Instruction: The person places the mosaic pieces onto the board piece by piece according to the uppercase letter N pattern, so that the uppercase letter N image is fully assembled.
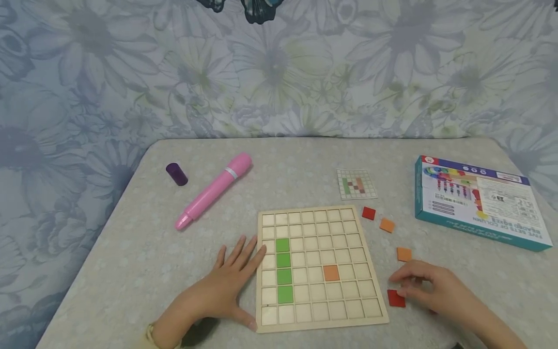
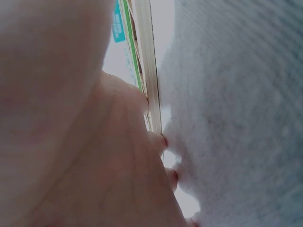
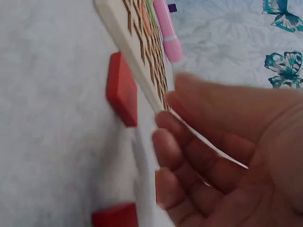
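Probably for steadiness, left hand [image 1: 228, 287] lies against board [image 1: 313, 275], grip wide; right hand [image 1: 438, 291], grip narrow, seemingly empty, near red tile [image 1: 395, 299], lower right, within reach.

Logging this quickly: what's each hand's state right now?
Left hand: open, spread at the board.
Right hand: open, loosely curled near a red tile, holding nothing.

A square grid is being borne by the pale wood-toned board [image 1: 322, 326], where green is being shown by four tiles [image 1: 284, 276] and orange by a fifth tile [image 1: 331, 273]. Red and orange are being displayed by loose tiles [image 1: 368, 213], pink by the stick [image 1: 212, 193], dark purple by the cylinder [image 1: 177, 174]. White, teal and purple are being carried by the box [image 1: 484, 206], grey-blue florals by the backdrop [image 1: 274, 68].
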A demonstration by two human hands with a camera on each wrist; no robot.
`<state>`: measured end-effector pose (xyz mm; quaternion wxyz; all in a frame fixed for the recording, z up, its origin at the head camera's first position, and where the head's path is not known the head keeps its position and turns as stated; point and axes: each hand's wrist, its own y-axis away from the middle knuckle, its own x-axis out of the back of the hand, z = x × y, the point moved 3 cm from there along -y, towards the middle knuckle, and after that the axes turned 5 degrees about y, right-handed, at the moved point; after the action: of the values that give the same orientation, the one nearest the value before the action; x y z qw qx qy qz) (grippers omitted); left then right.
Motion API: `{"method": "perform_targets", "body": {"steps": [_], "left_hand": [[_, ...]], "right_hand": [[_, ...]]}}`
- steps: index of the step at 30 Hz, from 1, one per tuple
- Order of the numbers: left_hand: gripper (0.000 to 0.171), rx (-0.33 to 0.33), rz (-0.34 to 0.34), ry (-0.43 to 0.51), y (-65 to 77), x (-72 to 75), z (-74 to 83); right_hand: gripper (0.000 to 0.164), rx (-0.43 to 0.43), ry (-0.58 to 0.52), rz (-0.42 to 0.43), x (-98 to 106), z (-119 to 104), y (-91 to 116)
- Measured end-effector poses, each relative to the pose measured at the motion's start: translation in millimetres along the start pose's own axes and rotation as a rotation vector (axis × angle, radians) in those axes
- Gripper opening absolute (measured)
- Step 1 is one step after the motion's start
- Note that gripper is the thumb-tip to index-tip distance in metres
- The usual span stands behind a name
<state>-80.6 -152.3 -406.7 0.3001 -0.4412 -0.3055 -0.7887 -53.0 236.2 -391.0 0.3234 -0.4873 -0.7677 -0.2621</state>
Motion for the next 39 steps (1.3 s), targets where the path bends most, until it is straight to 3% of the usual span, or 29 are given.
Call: {"method": "perform_targets", "body": {"steps": [6, 12, 22, 26, 31, 34, 39], "left_hand": [[0.130, -0.008, 0.002, -0.001, 0.3, 1.8, 1.7], [0.129, -0.017, -0.006, 0.008, -0.4, 2.4, 3.4], [0.129, -0.013, 0.002, -0.005, 0.2, 1.1, 3.2], [0.129, -0.009, -0.007, 0.003, 1.2, -0.5, 3.2], [0.129, -0.009, -0.006, 0.000, 1.4, -1.4, 2.8], [0.130, -0.004, -0.006, -0.009, 1.9, -0.7, 2.5], [0.130, -0.007, 0.001, -0.012, 2.6, 1.6, 2.5]], "right_hand": [[0.026, -0.022, 0.140, -0.083, -10.6, 0.6, 2.5], [0.027, -0.073, 0.173, -0.107, -15.6, -2.6, 0.9], [0.016, -0.058, 0.026, 0.003, -9.0, -5.5, -9.8], [0.018, -0.011, -0.149, 0.048, -11.6, -17.4, -20.1], [0.018, -0.005, -0.347, -0.011, -28.6, -34.0, -38.0], [0.019, -0.040, -0.379, -0.036, -41.2, -42.5, -46.1], [0.012, -0.065, -0.312, -0.040, -52.9, -52.7, -52.6]]}}
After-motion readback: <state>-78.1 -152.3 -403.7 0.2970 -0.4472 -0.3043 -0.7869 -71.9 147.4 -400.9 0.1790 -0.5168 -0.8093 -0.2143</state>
